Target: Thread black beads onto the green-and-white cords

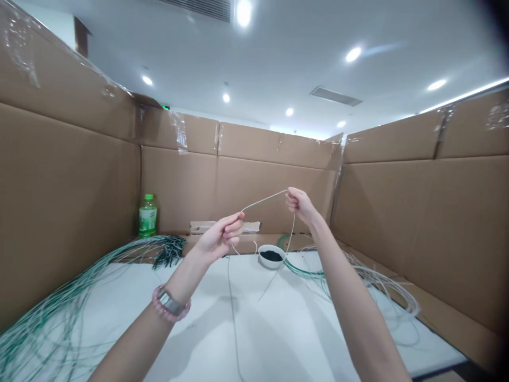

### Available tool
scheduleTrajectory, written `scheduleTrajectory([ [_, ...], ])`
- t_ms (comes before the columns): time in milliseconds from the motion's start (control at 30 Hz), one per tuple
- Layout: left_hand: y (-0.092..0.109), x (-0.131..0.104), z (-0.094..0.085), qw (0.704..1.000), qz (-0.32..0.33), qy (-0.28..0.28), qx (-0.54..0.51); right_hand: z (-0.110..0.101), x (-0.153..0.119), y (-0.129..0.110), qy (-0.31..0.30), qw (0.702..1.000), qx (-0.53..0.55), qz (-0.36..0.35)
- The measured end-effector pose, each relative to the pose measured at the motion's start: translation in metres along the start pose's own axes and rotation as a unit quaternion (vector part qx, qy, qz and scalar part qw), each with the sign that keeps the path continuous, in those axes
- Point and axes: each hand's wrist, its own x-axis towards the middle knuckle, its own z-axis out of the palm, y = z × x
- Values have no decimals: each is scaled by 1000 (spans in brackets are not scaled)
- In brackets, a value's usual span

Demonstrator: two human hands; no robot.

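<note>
A: From the head camera we see both our hands raised above the white tabletop [278, 329]. What are they holding?

B: Our left hand [222, 233] pinches a thin pale cord [264, 199] between closed fingertips, and our right hand [300, 204] is closed on the same cord a little higher. The stretch between them runs nearly taut, rising to the right.

A: And the rest of the cord?

B: From the right hand it drops toward the far edge of the tabletop; from the left a small loop curls down and a long tail trails toward us along the middle of the top.

A: How far along do we judge the work?

B: We judge it early or midway. One cord is in hand, and plenty lie about: a big sheaf of green cords [59, 307] sweeps along the left edge, with dark tips bunched near the far left corner, and a looser coil of green and pale cords [358, 276] lies by the right edge. Which pile is done we cannot tell.

A: Anything else out there?

B: A small white bowl [271, 257] with something dark in it sits near the far edge, just below our hands, and a green bottle [147, 215] stands in the far left corner. Cardboard walls [417, 212] close in the tabletop.
</note>
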Motion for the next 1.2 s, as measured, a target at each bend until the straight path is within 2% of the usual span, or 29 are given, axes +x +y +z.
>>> scheduleTrajectory([
  [133,1,2,-2,1000,8,-14,-6,-11,-5,22,69,995,57,-51],
  [267,10,-1,-2,1000,24,-14,-6,-18,-15,34,133,980,104,-102],
  [500,23,-7,1,998,57,-1,-17,-17,-34,49,228,954,134,-140],
  [700,26,-7,-3,994,73,11,-85,-10,-38,38,236,955,122,-131],
  [833,29,-6,-2,990,75,46,-109,-7,-41,27,250,954,93,-134],
  [1200,37,-10,2,992,96,62,-55,3,-33,28,251,956,56,-144],
])
